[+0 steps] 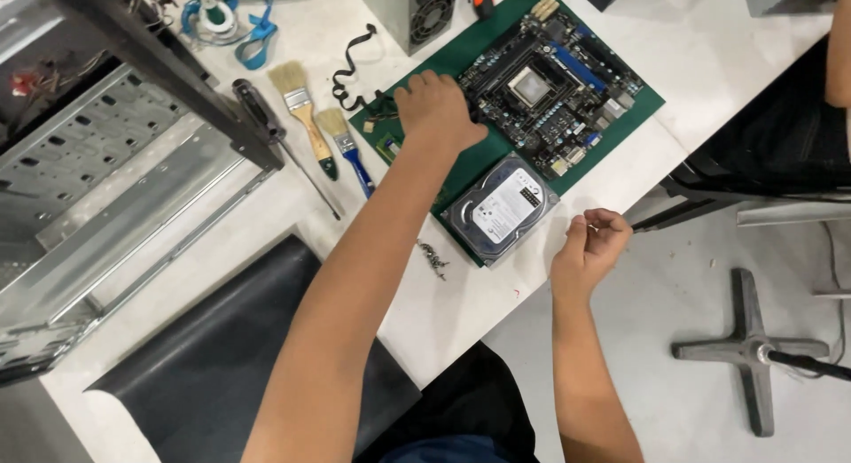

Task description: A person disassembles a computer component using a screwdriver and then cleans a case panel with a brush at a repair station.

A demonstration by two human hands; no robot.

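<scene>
My left hand point(436, 108) reaches across the white table point(709, 46) and rests with curled fingers on the left edge of a black motherboard point(550, 86). What it grips there is hidden under the fingers. The board lies on a green mat point(634, 108). A grey hard drive point(503, 208) with a white label sits at the mat's near corner. My right hand point(591, 244) hovers off the table's near edge, fingertips pinched together on something too small to make out.
An open metal computer case point(106, 179) stands at the left. Two paintbrushes point(306, 117) point(347, 148) and a screwdriver point(275, 135) lie beside the mat. A few screws point(433, 256) sit near the drive. A black panel point(213, 357) lies in front, a power supply point(412, 15) at the back, a chair base point(753, 348) on the floor.
</scene>
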